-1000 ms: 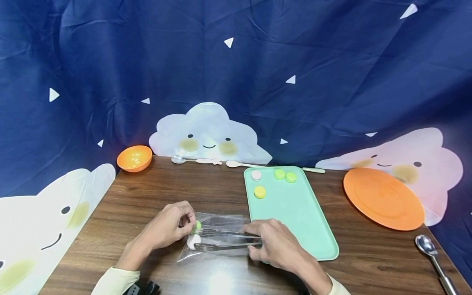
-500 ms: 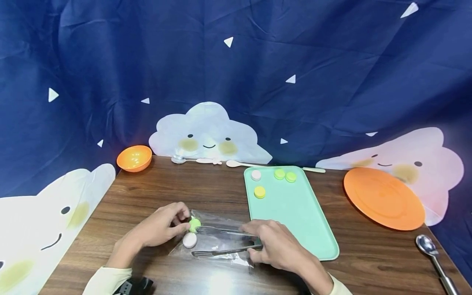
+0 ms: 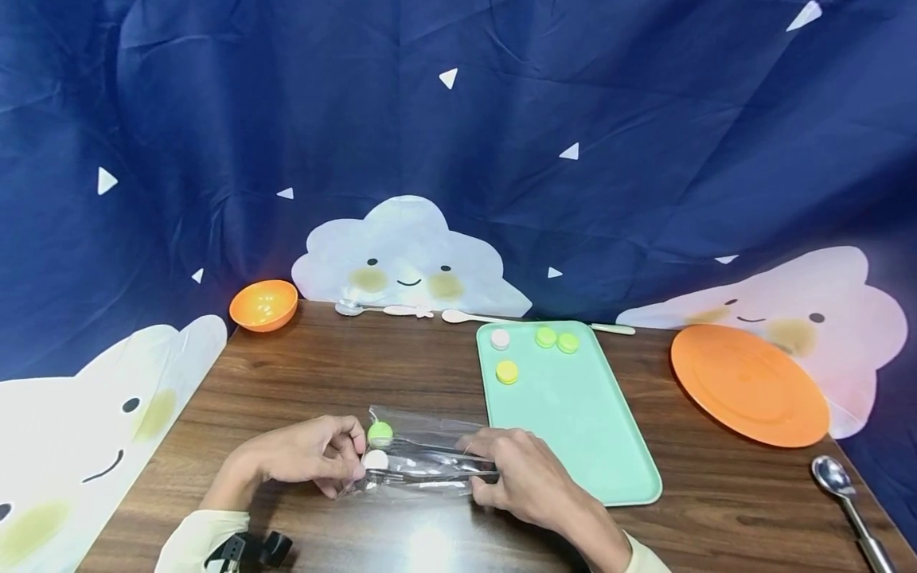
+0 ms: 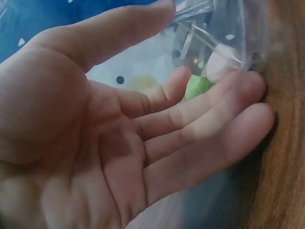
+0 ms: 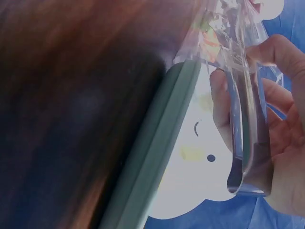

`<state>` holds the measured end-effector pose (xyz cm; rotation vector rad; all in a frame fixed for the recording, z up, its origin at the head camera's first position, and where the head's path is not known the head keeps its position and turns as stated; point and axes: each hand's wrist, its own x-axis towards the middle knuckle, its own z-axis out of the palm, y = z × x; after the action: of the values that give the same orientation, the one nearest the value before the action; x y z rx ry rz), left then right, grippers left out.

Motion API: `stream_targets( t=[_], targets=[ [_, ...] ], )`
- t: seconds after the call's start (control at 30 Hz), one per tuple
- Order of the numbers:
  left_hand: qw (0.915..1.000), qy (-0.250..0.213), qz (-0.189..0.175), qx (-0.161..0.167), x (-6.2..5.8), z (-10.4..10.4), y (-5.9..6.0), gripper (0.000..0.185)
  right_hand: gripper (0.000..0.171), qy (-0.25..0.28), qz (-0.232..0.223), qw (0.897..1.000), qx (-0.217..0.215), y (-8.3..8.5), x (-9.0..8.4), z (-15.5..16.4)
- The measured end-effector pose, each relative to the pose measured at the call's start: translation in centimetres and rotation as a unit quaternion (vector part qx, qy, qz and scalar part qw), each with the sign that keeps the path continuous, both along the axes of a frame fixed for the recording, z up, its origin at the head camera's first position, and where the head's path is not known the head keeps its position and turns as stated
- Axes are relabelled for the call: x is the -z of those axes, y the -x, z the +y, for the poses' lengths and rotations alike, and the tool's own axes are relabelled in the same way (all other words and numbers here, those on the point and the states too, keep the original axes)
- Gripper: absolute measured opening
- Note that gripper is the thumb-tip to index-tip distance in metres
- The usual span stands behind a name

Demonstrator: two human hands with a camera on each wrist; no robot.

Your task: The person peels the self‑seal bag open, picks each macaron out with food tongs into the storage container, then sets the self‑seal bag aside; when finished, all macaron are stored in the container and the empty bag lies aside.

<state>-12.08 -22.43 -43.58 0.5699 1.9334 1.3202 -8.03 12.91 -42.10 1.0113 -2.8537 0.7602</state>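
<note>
A clear plastic bag point(image 3: 437, 434) lies on the wooden table, with a green macaron point(image 3: 380, 434) and a white macaron point(image 3: 376, 460) at its left end. Metal tongs point(image 5: 248, 124) reach into the bag. My right hand point(image 3: 526, 477) grips them by thumb and fingers near the bag's right end. In the right wrist view, the tongs' bent end shows beside the palm. My left hand point(image 3: 315, 454) is at the bag's left end, fingertips against the plastic by the macarons. In the left wrist view, its fingers point(image 4: 190, 124) are mostly straight, the thumb apart from them.
A mint-green tray point(image 3: 573, 422) right of the bag bears several macarons. An orange bowl point(image 3: 263, 305) stands at the back left, an orange plate point(image 3: 752, 386) at the right. Spoons and other utensils line the back edge; a metal scoop point(image 3: 833, 477) lies far right.
My left hand has shifted down and left, from the green macaron to the bag's lower left end. The tongs' arms have spread and then come closer again. My right hand moves slightly left.
</note>
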Motion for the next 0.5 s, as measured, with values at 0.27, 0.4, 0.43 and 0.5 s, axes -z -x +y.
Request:
stream_targets(
  t=[0.27,0.4,0.43,0.5],
  targets=[
    [0.9917,0.058,0.114,0.004,-0.2,0.7,0.1,0.013,0.039,0.001,-0.031,0.999,0.01,0.1,-0.8,0.6],
    [0.9818,0.081,0.172,-0.005,0.1,0.7,0.1,0.012,0.037,0.012,-0.054,0.998,0.017,0.6,-1.5,2.5],
    [0.9807,0.084,0.177,-0.01,0.1,0.6,0.1,0.012,0.036,0.015,-0.057,0.998,0.018,0.8,-1.8,3.2],
    [0.9797,0.085,0.181,-0.019,0.1,0.6,0.1,0.011,0.033,0.028,-0.056,0.998,0.016,1.2,-2.4,4.9]
  ],
)
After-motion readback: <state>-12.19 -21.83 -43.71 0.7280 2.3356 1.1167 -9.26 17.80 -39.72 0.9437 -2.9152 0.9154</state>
